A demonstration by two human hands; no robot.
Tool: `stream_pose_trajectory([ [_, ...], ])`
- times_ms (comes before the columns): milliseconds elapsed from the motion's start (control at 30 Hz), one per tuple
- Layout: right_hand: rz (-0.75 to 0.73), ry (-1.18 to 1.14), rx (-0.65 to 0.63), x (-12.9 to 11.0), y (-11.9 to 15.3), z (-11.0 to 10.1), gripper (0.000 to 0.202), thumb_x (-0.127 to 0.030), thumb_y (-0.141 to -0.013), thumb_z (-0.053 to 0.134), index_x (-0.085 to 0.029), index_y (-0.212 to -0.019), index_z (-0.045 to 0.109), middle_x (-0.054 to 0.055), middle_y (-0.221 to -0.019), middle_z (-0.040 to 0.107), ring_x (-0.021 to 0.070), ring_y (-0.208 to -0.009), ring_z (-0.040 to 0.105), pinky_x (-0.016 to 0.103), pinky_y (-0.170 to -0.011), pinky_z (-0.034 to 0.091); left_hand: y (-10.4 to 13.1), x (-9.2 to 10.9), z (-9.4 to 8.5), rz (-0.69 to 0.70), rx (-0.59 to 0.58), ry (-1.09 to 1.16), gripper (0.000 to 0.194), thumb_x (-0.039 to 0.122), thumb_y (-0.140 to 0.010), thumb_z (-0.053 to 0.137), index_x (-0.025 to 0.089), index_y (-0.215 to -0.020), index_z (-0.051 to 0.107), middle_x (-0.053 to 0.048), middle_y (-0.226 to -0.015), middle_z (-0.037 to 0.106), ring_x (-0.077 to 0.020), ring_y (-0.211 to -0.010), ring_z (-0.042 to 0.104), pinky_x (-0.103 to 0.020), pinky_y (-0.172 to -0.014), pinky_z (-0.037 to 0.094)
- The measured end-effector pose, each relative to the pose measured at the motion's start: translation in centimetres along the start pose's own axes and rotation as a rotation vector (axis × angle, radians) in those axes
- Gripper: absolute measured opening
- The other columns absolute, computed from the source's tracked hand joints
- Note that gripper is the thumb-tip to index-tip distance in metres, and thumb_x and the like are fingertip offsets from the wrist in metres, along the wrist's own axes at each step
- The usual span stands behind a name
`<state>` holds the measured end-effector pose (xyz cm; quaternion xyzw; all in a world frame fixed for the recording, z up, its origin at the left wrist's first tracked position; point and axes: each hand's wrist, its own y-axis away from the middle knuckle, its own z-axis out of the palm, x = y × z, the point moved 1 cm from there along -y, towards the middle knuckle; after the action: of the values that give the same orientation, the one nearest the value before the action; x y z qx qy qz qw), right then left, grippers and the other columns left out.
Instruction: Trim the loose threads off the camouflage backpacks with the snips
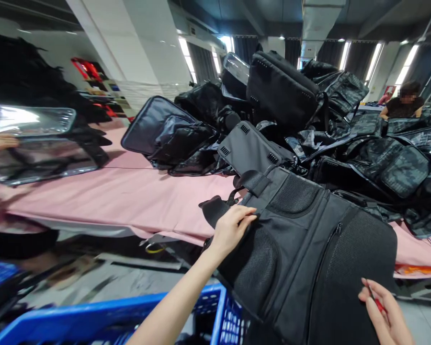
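Note:
A black backpack (301,249) with mesh back panels and a curved zipper lies tilted in front of me, its far end on the pink-covered table. My left hand (233,227) is closed on the backpack's left side, fingers pinching the fabric beside a mesh pad. Over the lower right of the backpack, my right hand (384,309) is closed around a small red-handled tool (379,304) with a thin dark tip. Its exact kind is hard to make out, as the fingers cover most of it. The backpack's lower end runs out of view.
Black and camouflage bags (283,91) are heaped along the pink table (129,201). A blue crate (187,299) stands below, by my left arm. At left, another person's hand (2,143) touches a bag with clear panels (32,120). A person (404,105) works at the far right.

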<state>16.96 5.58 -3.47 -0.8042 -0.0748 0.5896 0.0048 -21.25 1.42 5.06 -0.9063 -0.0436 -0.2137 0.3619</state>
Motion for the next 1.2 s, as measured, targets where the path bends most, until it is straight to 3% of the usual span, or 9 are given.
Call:
stream_pose_trajectory([
  [133,-0.171,0.066,-0.140,-3.6,-2.3,2.5,0.041,-0.046,-0.076,0.059,-0.019,-0.107,0.057,0.008,-0.105,0.067,0.0207,-0.097,0.063,0.025,-0.080,0.052,-0.9,0.4,1.6,0.157,-0.012,-0.364,0.018,0.023,-0.087,0.048,0.017,-0.095,0.063,-0.006,-0.087,0.066,-0.0172,-0.077,0.061,-0.028,-0.069,0.048],
  [333,-0.515,0.226,-0.270,-10.3,-5.3,8.0,0.023,-0.036,-0.082,0.054,-0.020,-0.099,0.059,0.003,-0.081,0.068,0.0148,-0.064,0.061,0.024,-0.061,0.050,-2.9,2.0,1.3,0.387,-0.245,-0.680,0.018,0.009,-0.083,0.042,0.014,-0.075,0.058,-0.007,-0.072,0.060,-0.0192,-0.064,0.056,-0.029,-0.056,0.042],
  [467,-0.672,0.267,-0.297,-12.6,-7.0,12.0,0.021,-0.031,-0.082,0.053,-0.020,-0.099,0.060,0.003,-0.082,0.067,0.0135,-0.062,0.059,0.025,-0.064,0.048,-3.8,1.4,1.3,0.340,-0.276,-0.570,0.020,0.011,-0.084,0.038,0.015,-0.073,0.054,-0.006,-0.069,0.057,-0.0171,-0.061,0.055,-0.028,-0.055,0.041],
  [567,-0.691,0.337,-0.300,-13.7,-8.0,14.5,0.017,-0.030,-0.082,0.054,-0.021,-0.095,0.059,0.000,-0.074,0.066,0.0140,-0.063,0.060,0.023,-0.061,0.045,-3.8,0.0,1.0,0.214,-0.160,-0.281,0.014,0.016,-0.084,0.040,0.017,-0.077,0.052,-0.003,-0.073,0.058,-0.0135,-0.064,0.055,-0.024,-0.058,0.043],
  [667,-0.740,0.377,-0.306,-14.5,-8.6,16.3,0.013,-0.027,-0.084,0.051,-0.022,-0.094,0.059,0.001,-0.081,0.067,0.0151,-0.073,0.062,0.023,-0.066,0.045,-3.2,-1.2,0.3,0.062,-0.016,-0.018,0.012,0.021,-0.083,0.043,0.017,-0.076,0.051,-0.001,-0.071,0.057,-0.0117,-0.062,0.054,-0.023,-0.058,0.043],
  [867,-0.791,0.437,-0.296,-13.8,-9.0,17.8,0.015,-0.025,-0.085,0.048,-0.021,-0.097,0.058,0.003,-0.086,0.068,0.0158,-0.076,0.062,0.023,-0.066,0.045,-1.0,-3.0,-1.9,-0.216,0.143,0.202,0.015,0.031,-0.082,0.046,0.018,-0.078,0.052,-0.001,-0.070,0.056,-0.0119,-0.060,0.054,-0.024,-0.057,0.046],
  [1000,-0.830,0.450,-0.317,-13.4,-8.5,17.8,0.018,-0.026,-0.085,0.047,-0.020,-0.098,0.058,0.003,-0.083,0.067,0.0149,-0.070,0.061,0.023,-0.060,0.043,0.5,-4.2,-4.0,-0.248,0.360,0.026,0.028,0.027,-0.079,0.050,0.017,-0.105,0.052,-0.009,-0.100,0.058,-0.0177,-0.082,0.058,-0.034,-0.074,0.050],
  [1067,-0.847,0.448,-0.349,-13.7,-8.0,18.0,0.018,-0.027,-0.085,0.048,-0.020,-0.097,0.058,0.002,-0.079,0.066,0.0144,-0.067,0.060,0.023,-0.058,0.042,1.1,-4.2,-4.4,-0.176,0.296,-0.009,0.029,0.028,-0.081,0.052,0.019,-0.109,0.054,-0.009,-0.104,0.059,-0.0184,-0.086,0.057,-0.035,-0.077,0.049],
  [1200,-0.825,0.415,-0.403,-14.6,-7.1,19.0,0.015,-0.028,-0.085,0.049,-0.021,-0.095,0.057,0.000,-0.076,0.065,0.0137,-0.065,0.060,0.022,-0.059,0.042,1.6,-3.5,-3.6,-0.002,0.058,0.018,0.018,0.033,-0.085,0.051,0.021,-0.092,0.063,-0.005,-0.087,0.064,-0.0168,-0.082,0.058,-0.032,-0.075,0.048],
])
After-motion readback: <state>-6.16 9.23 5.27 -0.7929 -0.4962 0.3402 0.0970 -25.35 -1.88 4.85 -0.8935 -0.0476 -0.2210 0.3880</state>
